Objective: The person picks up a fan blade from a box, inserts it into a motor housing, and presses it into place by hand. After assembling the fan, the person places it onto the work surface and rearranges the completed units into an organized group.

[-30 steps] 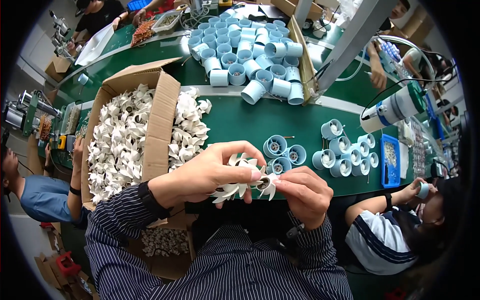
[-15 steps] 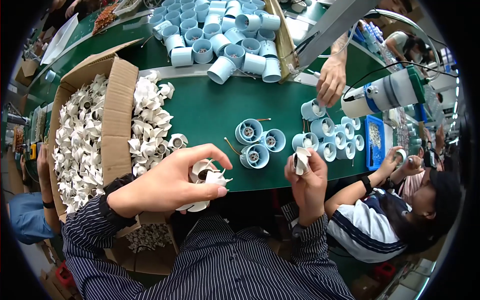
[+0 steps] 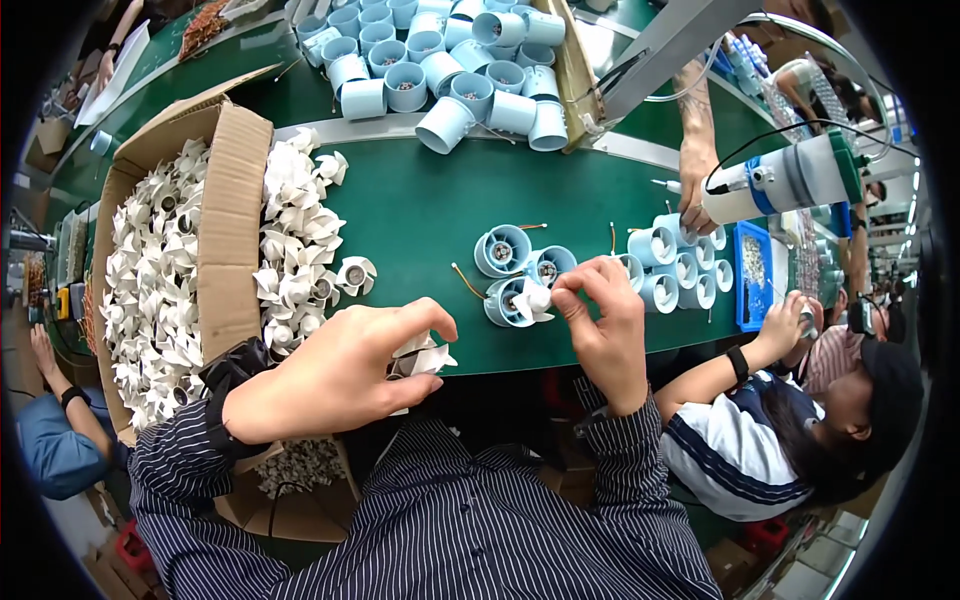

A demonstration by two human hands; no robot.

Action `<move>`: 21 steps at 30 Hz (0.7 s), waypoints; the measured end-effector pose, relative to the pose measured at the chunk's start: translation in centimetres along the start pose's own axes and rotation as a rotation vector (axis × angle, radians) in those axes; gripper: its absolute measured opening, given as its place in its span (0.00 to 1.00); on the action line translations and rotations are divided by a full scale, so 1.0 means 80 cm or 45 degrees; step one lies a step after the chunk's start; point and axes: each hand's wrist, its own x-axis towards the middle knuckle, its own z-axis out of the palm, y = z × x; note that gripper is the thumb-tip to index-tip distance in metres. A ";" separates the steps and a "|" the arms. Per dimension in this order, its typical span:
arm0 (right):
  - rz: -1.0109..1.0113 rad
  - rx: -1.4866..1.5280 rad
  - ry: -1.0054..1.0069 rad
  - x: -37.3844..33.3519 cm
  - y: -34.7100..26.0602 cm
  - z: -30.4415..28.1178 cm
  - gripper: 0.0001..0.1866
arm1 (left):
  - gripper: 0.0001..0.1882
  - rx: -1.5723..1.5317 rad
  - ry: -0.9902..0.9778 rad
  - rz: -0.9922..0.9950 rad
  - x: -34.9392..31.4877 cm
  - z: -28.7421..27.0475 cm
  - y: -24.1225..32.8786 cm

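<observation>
My right hand pinches a white fan impeller by its edge. The impeller overlaps the mouth of the nearest light-blue fan housing; whether it touches is unclear. Two more housings stand against that one: a far one and one at the right, both with open tops and wire leads nearby. My left hand curls around white fan impellers at the table's near edge; the fingers and palm partly cover them, so their number cannot be made out.
At left, a cardboard box of white impellers stands beside a loose impeller pile. Many blue housings crowd the back. Filled housings, a co-worker's hand, a blue tray and a hanging tool are at right.
My right hand has brought its impeller leftward to the nearest housing, turning it over. My left hand has barely shifted. The co-worker's hand at the filled housings has moved right.
</observation>
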 end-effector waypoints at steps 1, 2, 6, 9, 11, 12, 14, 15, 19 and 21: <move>-0.070 -0.078 -0.084 0.003 -0.002 0.002 0.05 | 0.21 0.149 0.057 0.143 -0.001 0.004 -0.009; -0.071 -0.077 -0.085 0.004 -0.002 0.004 0.05 | 0.21 0.150 0.058 0.142 -0.002 0.006 -0.010; -0.066 -0.237 -0.164 0.005 -0.001 0.011 0.05 | 0.21 0.448 0.077 0.159 -0.003 0.008 -0.009; -0.075 -0.284 -0.116 0.004 -0.004 0.011 0.05 | 0.22 0.522 0.062 0.132 -0.003 0.010 -0.013; -0.074 -0.240 -0.103 0.006 -0.013 0.016 0.05 | 0.22 0.516 0.084 0.130 -0.004 0.011 -0.018; -0.063 -0.213 -0.083 0.006 -0.017 0.016 0.05 | 0.23 0.482 0.113 0.153 -0.003 0.011 -0.018; -0.088 -0.279 -0.118 0.008 -0.017 0.018 0.05 | 0.24 0.451 0.139 0.174 -0.002 0.010 -0.017; -0.114 -0.342 -0.156 0.009 -0.017 0.021 0.05 | 0.25 0.439 0.157 0.185 -0.002 0.010 -0.016; -0.150 -0.395 -0.197 0.011 -0.021 0.018 0.06 | 0.26 0.396 0.201 0.225 -0.001 0.010 -0.017; -0.172 -0.385 -0.197 0.005 -0.022 0.020 0.06 | 0.26 0.395 0.203 0.221 0.000 0.011 -0.017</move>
